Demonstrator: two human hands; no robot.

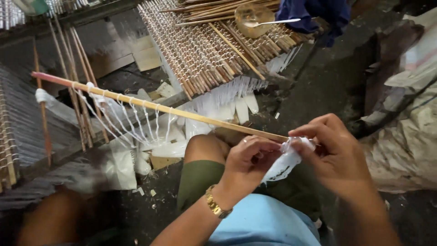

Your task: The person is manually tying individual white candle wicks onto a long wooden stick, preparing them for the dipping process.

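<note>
Nearest: light blue shirt (264, 225) and olive shorts (205, 180) over a bent knee (207, 146). Gold wristwatch (215, 203) on the left wrist. Left hand (248, 161) curled around the near end of a long bamboo stick (182, 114), fingers closed on it. Right hand (334, 152) pinching a bunch of white plastic strips (284, 161) against that same end, thumb and forefinger clamped. Further along the stick, white strips (132, 118) tied on at intervals, hanging in loops. Beneath, on the floor (327, 86), scattered white scraps (173, 148). Beyond, a mat of bound sticks (205, 50) with a white fringe, bearing a translucent bowl (252, 18) and a spoon (273, 22), possibly metal. Farthest, dark blue cloth (314, 11).
</note>
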